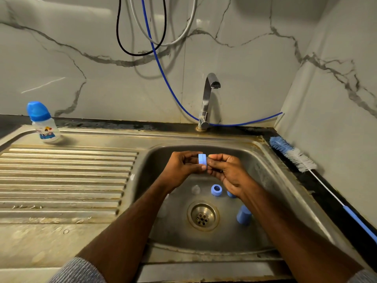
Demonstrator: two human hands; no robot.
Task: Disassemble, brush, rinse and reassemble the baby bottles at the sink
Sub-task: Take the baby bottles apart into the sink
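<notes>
Both hands pinching the blue collar ring (202, 159) over the sink (271, 160), left hand (183, 167) steadying, right hand (225, 172) easing the clear teat out, so I'd go slow and straight.

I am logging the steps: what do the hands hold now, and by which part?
Both hands, left hand and right hand, pinch one blue ring by its opposite sides, above the sink.
</notes>
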